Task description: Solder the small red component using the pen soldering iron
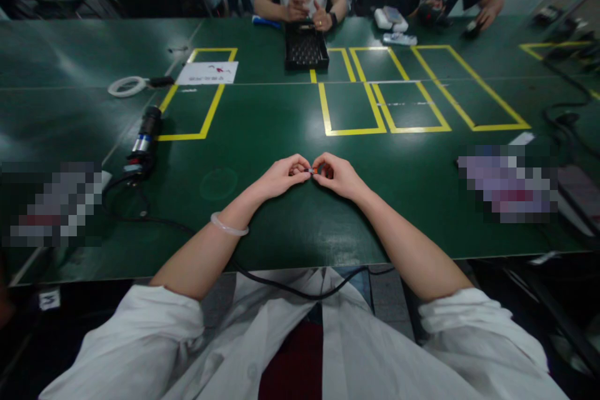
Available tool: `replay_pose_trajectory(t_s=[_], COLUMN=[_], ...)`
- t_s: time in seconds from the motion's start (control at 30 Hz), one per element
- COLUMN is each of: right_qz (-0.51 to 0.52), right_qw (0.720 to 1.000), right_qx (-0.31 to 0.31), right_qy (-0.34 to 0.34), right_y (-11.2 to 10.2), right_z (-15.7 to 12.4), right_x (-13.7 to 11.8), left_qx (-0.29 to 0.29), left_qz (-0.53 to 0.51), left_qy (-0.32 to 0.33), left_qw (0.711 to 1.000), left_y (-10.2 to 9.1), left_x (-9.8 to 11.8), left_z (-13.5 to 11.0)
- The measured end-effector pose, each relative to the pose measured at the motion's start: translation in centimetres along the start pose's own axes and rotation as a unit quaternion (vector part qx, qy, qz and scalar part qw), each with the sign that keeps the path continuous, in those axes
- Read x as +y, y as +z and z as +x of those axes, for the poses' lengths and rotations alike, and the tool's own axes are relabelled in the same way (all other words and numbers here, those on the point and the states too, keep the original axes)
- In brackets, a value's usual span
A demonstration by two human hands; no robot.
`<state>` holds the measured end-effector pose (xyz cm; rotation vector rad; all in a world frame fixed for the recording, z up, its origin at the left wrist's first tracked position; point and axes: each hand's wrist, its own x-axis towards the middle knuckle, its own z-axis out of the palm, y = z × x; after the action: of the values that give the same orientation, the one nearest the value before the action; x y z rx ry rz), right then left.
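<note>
The green table [262, 131] stretches away, marked with yellow tape outlines. Near its front edge the left hand [280, 177] and right hand [341, 176] meet, fingertips of both pinched on a small part [312, 170]. To the left lies an electric screwdriver [146, 132], and a black tray [305, 49] sits at the far side.

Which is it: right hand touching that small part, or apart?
Touching. The head view shows the right hand pinching the orange end of the small part, with no gap; the left hand pinches its other end.
</note>
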<state>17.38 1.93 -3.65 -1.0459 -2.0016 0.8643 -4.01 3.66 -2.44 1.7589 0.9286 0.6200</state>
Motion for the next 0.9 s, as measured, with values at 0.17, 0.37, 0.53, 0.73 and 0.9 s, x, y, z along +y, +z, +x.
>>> replay_pose_trajectory(t_s=[0.17, 0.37, 0.53, 0.73, 0.9], right_qz=[0.0, 0.003, 0.008, 0.011, 0.022], right_qw=[1.0, 1.0, 1.0, 1.0, 1.0], right_qx=[0.003, -0.004, -0.008, -0.013, -0.015], right_qy=[-0.002, 0.005, -0.004, 0.003, 0.01], right_y=[0.01, -0.13, -0.08, 0.06, 0.1], right_z=[0.0, 0.0, -0.06, -0.08, -0.08], right_x=[-0.02, -0.18, -0.14, -0.28, -0.26], left_qx=[0.003, 0.004, 0.0, 0.003, -0.001], left_qz=[0.002, 0.005, 0.004, 0.032, 0.031], left_qy=[0.004, 0.005, 0.005, 0.006, 0.01], left_qw=[1.0, 1.0, 1.0, 0.999, 0.999], left_y=[0.0, -0.01, 0.06, 0.0, -0.05], left_x=[-0.39, -0.59, -0.48, -0.46, -0.52], left_z=[0.11, 0.15, 0.11, 0.07, 0.06])
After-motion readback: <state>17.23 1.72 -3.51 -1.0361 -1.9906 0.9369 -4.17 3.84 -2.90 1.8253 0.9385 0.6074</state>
